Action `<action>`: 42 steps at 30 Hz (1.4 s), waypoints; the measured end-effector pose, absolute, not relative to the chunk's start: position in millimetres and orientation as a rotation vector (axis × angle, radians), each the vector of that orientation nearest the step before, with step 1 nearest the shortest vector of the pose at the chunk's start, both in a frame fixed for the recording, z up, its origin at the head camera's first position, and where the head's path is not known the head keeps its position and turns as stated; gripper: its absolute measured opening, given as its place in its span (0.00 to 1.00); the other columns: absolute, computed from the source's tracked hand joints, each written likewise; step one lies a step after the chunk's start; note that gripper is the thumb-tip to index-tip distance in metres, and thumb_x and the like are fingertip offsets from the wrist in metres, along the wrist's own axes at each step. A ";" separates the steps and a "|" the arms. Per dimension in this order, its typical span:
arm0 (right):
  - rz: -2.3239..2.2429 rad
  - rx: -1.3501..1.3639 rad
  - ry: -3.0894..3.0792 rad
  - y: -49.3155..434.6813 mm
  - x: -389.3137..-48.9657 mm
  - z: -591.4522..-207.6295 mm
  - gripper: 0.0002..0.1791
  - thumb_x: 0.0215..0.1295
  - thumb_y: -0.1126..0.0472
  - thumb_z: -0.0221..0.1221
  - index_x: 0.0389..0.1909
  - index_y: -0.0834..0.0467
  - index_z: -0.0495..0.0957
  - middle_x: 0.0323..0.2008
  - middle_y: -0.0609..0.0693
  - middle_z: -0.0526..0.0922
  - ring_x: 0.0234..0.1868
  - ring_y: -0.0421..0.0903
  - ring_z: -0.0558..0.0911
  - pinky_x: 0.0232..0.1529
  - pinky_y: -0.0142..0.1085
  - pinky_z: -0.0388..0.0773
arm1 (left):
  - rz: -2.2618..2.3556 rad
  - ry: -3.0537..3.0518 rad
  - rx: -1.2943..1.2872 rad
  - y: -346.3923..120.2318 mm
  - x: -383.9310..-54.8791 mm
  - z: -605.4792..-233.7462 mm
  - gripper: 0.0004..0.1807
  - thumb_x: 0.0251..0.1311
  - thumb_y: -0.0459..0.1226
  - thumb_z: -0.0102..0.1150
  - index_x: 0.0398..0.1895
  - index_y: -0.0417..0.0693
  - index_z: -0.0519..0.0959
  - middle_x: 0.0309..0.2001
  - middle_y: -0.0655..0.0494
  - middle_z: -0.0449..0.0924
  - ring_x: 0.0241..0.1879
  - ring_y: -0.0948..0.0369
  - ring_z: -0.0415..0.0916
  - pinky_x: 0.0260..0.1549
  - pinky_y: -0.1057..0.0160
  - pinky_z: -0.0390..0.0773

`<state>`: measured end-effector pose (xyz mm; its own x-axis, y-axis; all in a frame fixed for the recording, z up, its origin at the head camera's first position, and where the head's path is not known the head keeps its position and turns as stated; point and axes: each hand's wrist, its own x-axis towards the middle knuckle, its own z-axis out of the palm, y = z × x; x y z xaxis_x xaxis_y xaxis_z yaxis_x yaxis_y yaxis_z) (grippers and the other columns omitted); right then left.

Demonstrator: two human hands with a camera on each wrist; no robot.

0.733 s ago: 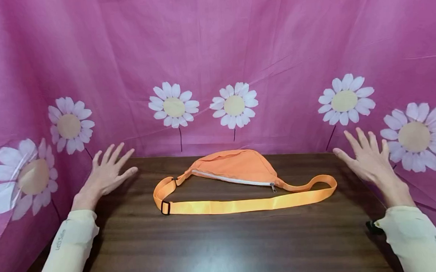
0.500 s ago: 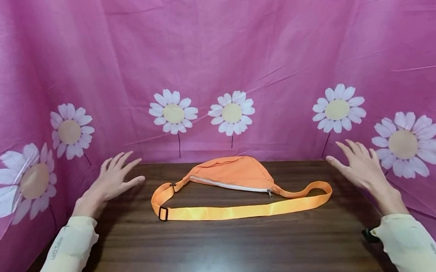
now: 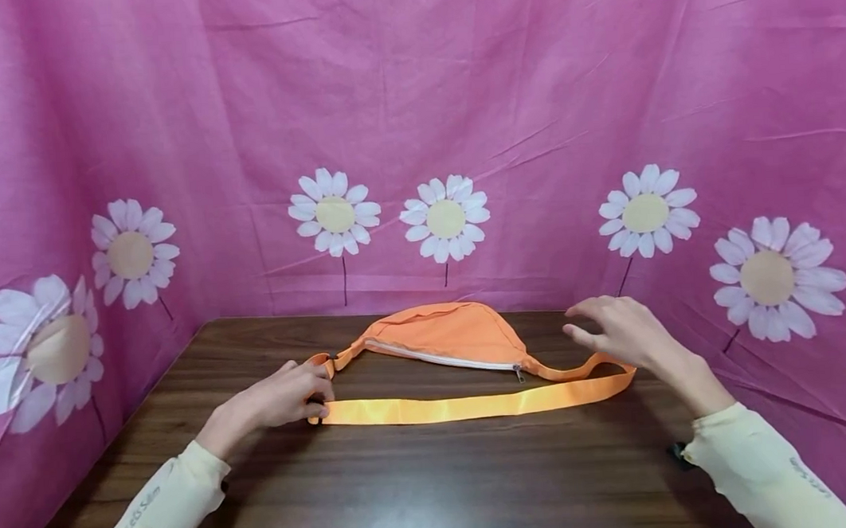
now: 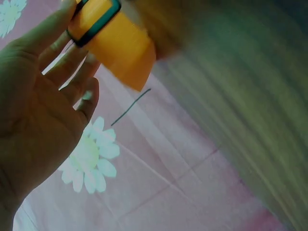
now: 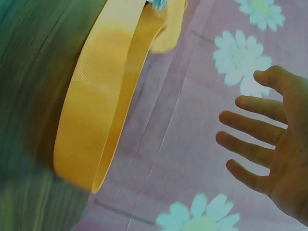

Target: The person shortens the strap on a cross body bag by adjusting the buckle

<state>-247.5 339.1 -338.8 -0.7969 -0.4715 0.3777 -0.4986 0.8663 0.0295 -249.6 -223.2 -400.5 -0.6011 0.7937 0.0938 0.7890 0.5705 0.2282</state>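
An orange waist bag (image 3: pixel 444 335) with a white zipper lies at the table's far side, its strap (image 3: pixel 431 409) stretched in front. At the strap's left end my left hand (image 3: pixel 275 395) holds the loop by the black slider, fingers bent over it in the head view. The left wrist view shows the thumb against the slider (image 4: pixel 98 24) and fingers behind the strap. My right hand (image 3: pixel 631 333) hovers over the strap's right bend, fingers apart and holding nothing. In the right wrist view, a gap separates that hand from the strap loop (image 5: pixel 91 106).
A brown wooden table (image 3: pixel 420 487) carries the bag. Pink cloth (image 3: pixel 413 81) with printed daisies hangs close behind the table and along both sides. A small black piece (image 3: pixel 680 455) shows at the right sleeve's cuff.
My left hand has come down and inward from the table's left edge to the strap's left end. My right hand has moved left, over the strap's right bend. The bag stays in place.
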 end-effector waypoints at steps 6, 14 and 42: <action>0.169 0.787 -2.695 306.9 -243.9 -343.1 0.18 0.70 0.47 0.64 0.51 0.55 0.86 0.46 0.49 0.87 0.46 0.55 0.85 0.46 0.56 0.79 | 0.436 2.716 1.442 -215.1 -247.3 -401.3 0.07 0.62 0.38 0.71 0.29 0.60 0.83 0.26 0.74 0.76 0.29 0.71 0.69 0.38 0.57 0.63; 0.276 0.945 -2.725 253.1 -233.0 -330.3 0.21 0.71 0.41 0.61 0.52 0.51 0.86 0.49 0.45 0.86 0.47 0.49 0.84 0.48 0.53 0.79 | 0.522 2.703 1.738 -172.3 -240.0 -365.7 0.03 0.65 0.40 0.68 0.40 0.57 0.84 0.33 0.74 0.76 0.39 0.73 0.71 0.42 0.60 0.65; 2.033 0.953 -2.485 167.3 -219.7 -366.7 0.11 0.73 0.57 0.63 0.35 0.62 0.79 0.21 0.50 0.66 0.19 0.43 0.61 0.17 0.35 0.59 | 1.061 2.697 1.764 -98.4 -253.2 -352.9 0.29 0.51 0.54 0.78 0.55 0.57 0.82 0.43 0.74 0.79 0.46 0.67 0.74 0.48 0.55 0.65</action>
<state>-219.7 167.3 -366.7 -0.8186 -0.5423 0.1893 -0.2930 0.1108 -0.9497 -253.2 -98.4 -352.9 -0.4367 0.7358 0.5176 0.8912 0.2755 0.3603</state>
